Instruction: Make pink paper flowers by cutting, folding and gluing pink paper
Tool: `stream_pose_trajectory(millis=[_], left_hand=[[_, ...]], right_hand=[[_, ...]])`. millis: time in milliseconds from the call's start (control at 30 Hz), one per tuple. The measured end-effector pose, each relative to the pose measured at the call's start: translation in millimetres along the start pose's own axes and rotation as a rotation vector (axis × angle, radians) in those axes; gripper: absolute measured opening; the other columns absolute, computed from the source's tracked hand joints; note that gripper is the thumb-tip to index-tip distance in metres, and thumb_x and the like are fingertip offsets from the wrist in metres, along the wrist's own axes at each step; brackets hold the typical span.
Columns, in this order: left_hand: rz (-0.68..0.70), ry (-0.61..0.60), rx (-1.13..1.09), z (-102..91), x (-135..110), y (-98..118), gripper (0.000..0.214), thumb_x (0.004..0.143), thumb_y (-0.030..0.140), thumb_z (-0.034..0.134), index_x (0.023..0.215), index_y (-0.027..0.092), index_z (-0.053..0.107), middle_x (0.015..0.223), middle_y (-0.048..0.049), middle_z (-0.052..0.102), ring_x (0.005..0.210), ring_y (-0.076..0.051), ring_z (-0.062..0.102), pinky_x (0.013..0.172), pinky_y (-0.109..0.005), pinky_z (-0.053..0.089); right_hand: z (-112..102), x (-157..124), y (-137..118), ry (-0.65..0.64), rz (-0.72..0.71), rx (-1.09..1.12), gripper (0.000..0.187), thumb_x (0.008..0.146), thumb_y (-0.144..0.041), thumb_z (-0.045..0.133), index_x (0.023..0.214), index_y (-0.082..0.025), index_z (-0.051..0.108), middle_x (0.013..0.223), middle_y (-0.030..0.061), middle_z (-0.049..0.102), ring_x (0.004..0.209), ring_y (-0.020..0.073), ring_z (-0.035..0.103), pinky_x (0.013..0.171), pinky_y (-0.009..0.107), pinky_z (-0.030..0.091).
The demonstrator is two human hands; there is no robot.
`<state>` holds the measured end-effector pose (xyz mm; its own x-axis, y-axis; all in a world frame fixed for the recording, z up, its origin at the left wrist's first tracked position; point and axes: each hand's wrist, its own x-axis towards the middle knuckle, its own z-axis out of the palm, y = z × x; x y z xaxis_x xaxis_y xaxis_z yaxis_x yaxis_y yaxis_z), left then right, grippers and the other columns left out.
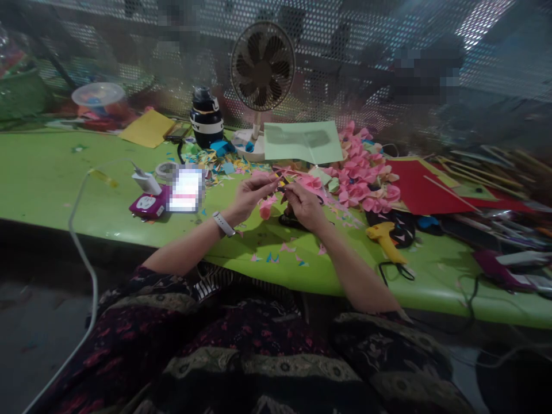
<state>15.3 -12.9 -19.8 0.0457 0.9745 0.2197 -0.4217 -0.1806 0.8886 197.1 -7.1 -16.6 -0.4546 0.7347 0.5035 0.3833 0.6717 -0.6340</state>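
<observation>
My left hand [251, 195] and my right hand [303, 205] meet above the green table [52, 178], fingertips pinched together on a small paper piece [279, 183] with pink and yellow bits. A pink rolled paper bud [264, 211] hangs just below my left hand. A white band sits on my left wrist. Dark scissors [288, 221] lie on the table under my right hand. A heap of pink paper flowers [364, 178] lies just beyond my right hand.
A small desk fan [262, 75], a black flask [206, 118] and a pale green sheet [302, 141] stand behind the hands. A yellow glue gun [385, 239] lies right, red paper [420, 187] beyond it. A phone and white charger [149, 185] lie left. Paper scraps litter the table.
</observation>
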Motion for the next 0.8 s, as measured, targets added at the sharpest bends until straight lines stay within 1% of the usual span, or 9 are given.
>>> stream_pose_trajectory(millis=[100, 200, 267, 367, 433, 533, 667, 733, 800], left_hand=[[0.004, -0.005, -0.017, 1.0, -0.2, 0.9, 0.03, 0.056, 0.041, 0.094, 0.076, 0.023, 0.08, 0.08, -0.0015, 0.076, 0.065, -0.008, 0.061, 0.062, -0.022, 0.051], [0.014, 0.007, -0.016, 1.1, 0.1, 0.8, 0.031, 0.053, 0.043, 0.094, 0.073, 0.023, 0.08, 0.076, -0.0005, 0.074, 0.062, -0.007, 0.058, 0.06, -0.022, 0.049], [0.018, 0.022, -0.001, 0.2, 0.8, -0.3, 0.03, 0.054, 0.043, 0.093, 0.071, 0.023, 0.079, 0.073, 0.0004, 0.072, 0.06, -0.007, 0.056, 0.059, -0.022, 0.048], [0.044, 0.041, 0.015, -1.9, 2.0, -2.4, 0.026, 0.061, 0.04, 0.091, 0.068, 0.021, 0.076, 0.069, 0.0018, 0.068, 0.059, -0.006, 0.053, 0.058, -0.022, 0.045], [0.064, 0.053, 0.026, -3.3, 2.7, -3.4, 0.023, 0.066, 0.037, 0.089, 0.066, 0.02, 0.074, 0.068, 0.0023, 0.066, 0.058, -0.006, 0.052, 0.058, -0.022, 0.043], [0.091, 0.073, 0.045, -4.7, 3.5, -3.8, 0.026, 0.069, 0.036, 0.088, 0.061, 0.019, 0.069, 0.065, 0.0026, 0.062, 0.058, -0.006, 0.051, 0.059, -0.023, 0.043], [0.145, 0.055, 0.062, -5.0, 3.5, -2.5, 0.035, 0.065, 0.044, 0.089, 0.058, 0.019, 0.066, 0.063, 0.0015, 0.06, 0.061, -0.008, 0.052, 0.061, -0.024, 0.045], [0.14, 0.051, 0.087, -4.0, 2.9, -1.2, 0.036, 0.062, 0.048, 0.09, 0.061, 0.019, 0.068, 0.065, 0.0007, 0.063, 0.062, -0.008, 0.054, 0.061, -0.024, 0.046], [0.12, 0.054, 0.099, -2.5, 2.2, 0.0, 0.034, 0.06, 0.047, 0.091, 0.067, 0.02, 0.072, 0.071, 0.0, 0.067, 0.064, -0.009, 0.057, 0.062, -0.024, 0.048]], right_hand=[[0.2, -0.1, 1.1, -0.02, 0.016, 0.027, 0.042, 0.101, -0.059, 0.04, 0.104, -0.023, 0.059, 0.081, -0.0002, 0.06, 0.051, 0.0094, 0.054, 0.057, 0.027, 0.05], [0.7, -0.3, 0.8, -0.028, 0.019, 0.028, 0.044, 0.101, -0.061, 0.037, 0.107, -0.023, 0.058, 0.08, -0.0009, 0.06, 0.05, 0.009, 0.054, 0.056, 0.026, 0.049], [1.2, -0.3, -0.3, -0.025, 0.02, 0.006, 0.045, 0.101, -0.061, 0.037, 0.109, -0.023, 0.058, 0.084, 0.0011, 0.064, 0.055, 0.0108, 0.058, 0.059, 0.027, 0.05], [2.6, -0.2, -2.0, 0.028, -0.021, -0.077, 0.044, 0.098, -0.061, 0.046, 0.113, -0.022, 0.06, 0.097, 0.0067, 0.068, 0.074, 0.0168, 0.065, 0.07, 0.031, 0.053], [3.9, -0.4, -2.4, 0.077, -0.057, -0.139, 0.042, 0.097, -0.058, 0.051, 0.114, -0.022, 0.062, 0.104, 0.009, 0.069, 0.083, 0.0196, 0.065, 0.077, 0.034, 0.053], [5.9, -1.2, -1.2, 0.14, -0.09, -0.207, 0.036, 0.098, -0.054, 0.052, 0.113, -0.023, 0.064, 0.105, 0.0094, 0.069, 0.087, 0.0215, 0.064, 0.082, 0.037, 0.053], [7.5, -1.9, 1.3, 0.181, -0.123, -0.244, 0.033, 0.1, -0.05, 0.049, 0.106, -0.024, 0.067, 0.101, 0.0096, 0.071, 0.095, 0.024, 0.065, 0.087, 0.039, 0.051], [7.4, -1.5, 2.4, 0.194, -0.123, -0.241, 0.033, 0.101, -0.049, 0.047, 0.104, -0.023, 0.067, 0.099, 0.0097, 0.071, 0.094, 0.0237, 0.065, 0.086, 0.039, 0.051], [6.7, -0.6, 3.4, 0.21, -0.125, -0.24, 0.035, 0.102, -0.049, 0.045, 0.103, -0.023, 0.068, 0.098, 0.0098, 0.071, 0.093, 0.0234, 0.065, 0.085, 0.038, 0.051]])
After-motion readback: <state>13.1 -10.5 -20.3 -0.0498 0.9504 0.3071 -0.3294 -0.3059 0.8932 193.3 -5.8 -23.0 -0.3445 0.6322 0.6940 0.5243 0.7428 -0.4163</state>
